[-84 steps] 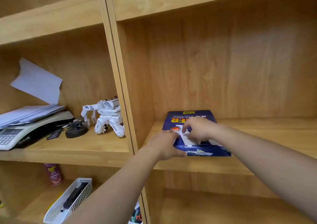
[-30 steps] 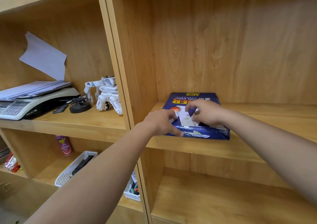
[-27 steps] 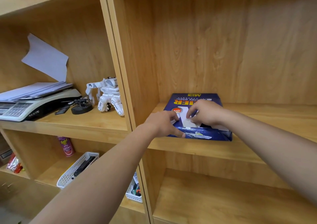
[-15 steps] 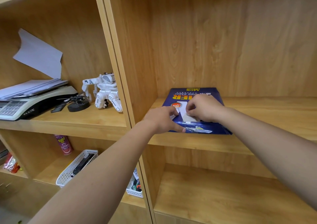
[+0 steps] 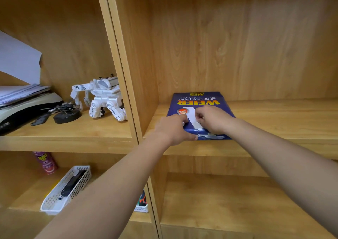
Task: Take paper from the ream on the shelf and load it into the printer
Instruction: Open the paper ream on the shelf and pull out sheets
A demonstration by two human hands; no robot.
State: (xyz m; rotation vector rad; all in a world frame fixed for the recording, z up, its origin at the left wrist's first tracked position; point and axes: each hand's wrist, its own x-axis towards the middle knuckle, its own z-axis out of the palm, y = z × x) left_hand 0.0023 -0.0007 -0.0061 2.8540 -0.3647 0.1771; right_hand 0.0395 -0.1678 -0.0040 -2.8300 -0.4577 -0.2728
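Ream [image 5: 199, 101], blue-wrapped with upside-down "WEIER copy paper" print, lies flat at the front left of the right shelf [image 5: 274, 121], its near end by the board's edge. Left hand [image 5: 173, 129], fingers curled, presses that end at 7 o'clock; right hand [image 5: 212, 120] pinches the white flap [image 5: 192, 118] at the wrapper's torn top. Bare board runs toward 3 o'clock; a toy robot [image 5: 102, 97] stands at 9 o'clock beyond the divider.
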